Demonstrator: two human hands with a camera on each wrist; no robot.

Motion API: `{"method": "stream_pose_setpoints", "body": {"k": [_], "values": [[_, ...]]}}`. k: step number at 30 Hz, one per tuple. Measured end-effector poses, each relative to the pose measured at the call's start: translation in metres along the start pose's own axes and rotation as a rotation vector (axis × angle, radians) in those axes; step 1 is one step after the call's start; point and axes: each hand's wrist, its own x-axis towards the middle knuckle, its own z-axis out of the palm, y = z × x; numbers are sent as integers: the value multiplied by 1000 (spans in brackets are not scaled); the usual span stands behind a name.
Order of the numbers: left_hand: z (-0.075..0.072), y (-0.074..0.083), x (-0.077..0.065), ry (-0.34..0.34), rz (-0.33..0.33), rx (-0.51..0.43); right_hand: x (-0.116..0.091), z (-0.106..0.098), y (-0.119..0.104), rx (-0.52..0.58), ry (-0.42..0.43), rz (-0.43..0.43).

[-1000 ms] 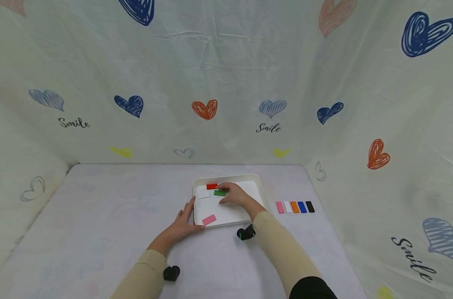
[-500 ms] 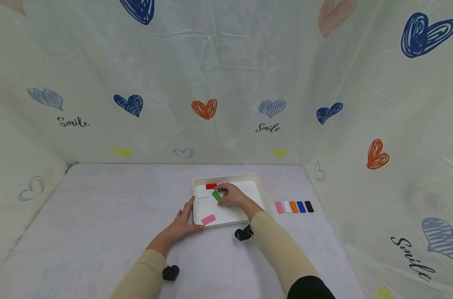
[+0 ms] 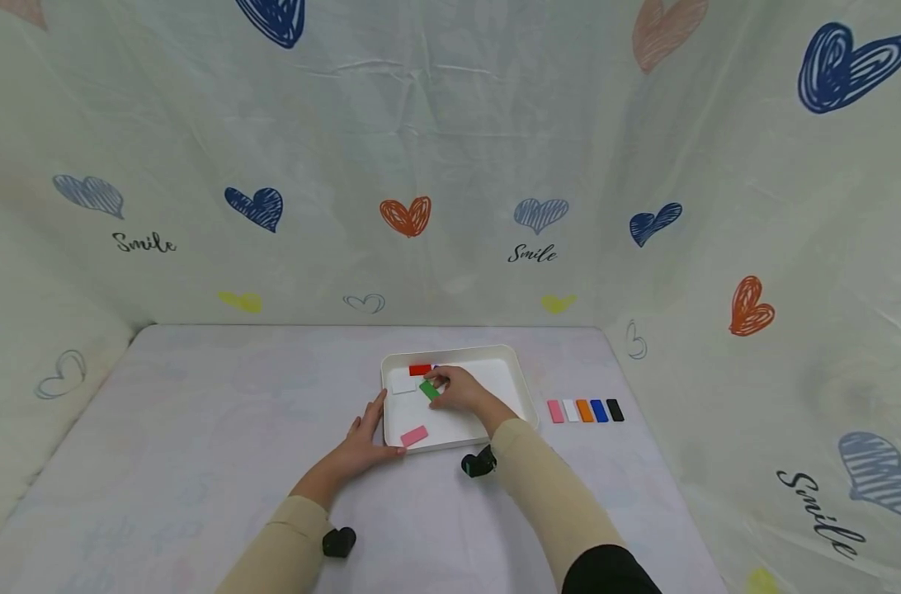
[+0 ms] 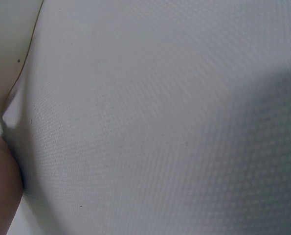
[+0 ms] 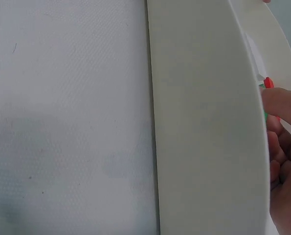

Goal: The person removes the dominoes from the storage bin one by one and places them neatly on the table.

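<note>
Left hand point(image 3: 360, 447), fingers spread, unclenched, rests against the tray point(image 3: 498, 379); inside, a white block point(image 3: 403, 386), a pink block point(image 3: 414, 436) nearer, a red block point(image 3: 419, 370) farther back; and there's the green block point(image 3: 428, 390), within the tray, pinched by the right hand point(image 3: 461, 390), while further right five more blocks point(image 3: 585, 411) line up on the tabletop point(image 3: 198, 429)

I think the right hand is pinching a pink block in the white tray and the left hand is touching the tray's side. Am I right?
Not quite: the right hand is pinching a green block in the white tray, not a pink one, as the head view shows. The left hand is indeed touching the tray's side.
</note>
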Motion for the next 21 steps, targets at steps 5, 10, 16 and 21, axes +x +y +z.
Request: {"method": "stream_pose_setpoints", "body": {"k": [5, 10, 16, 21], "values": [[1, 0, 1, 2, 18, 3, 1, -1, -1, -17, -19, -10], [2, 0, 2, 2, 23, -4, 2, -2, -1, -29, -30, -22], [2, 0, 2, 5, 7, -12, 2, -2, -2, -47, -30, -29], [1, -1, 2, 6, 2, -8, 0, -1, -3, -40, -36, -20]]}}
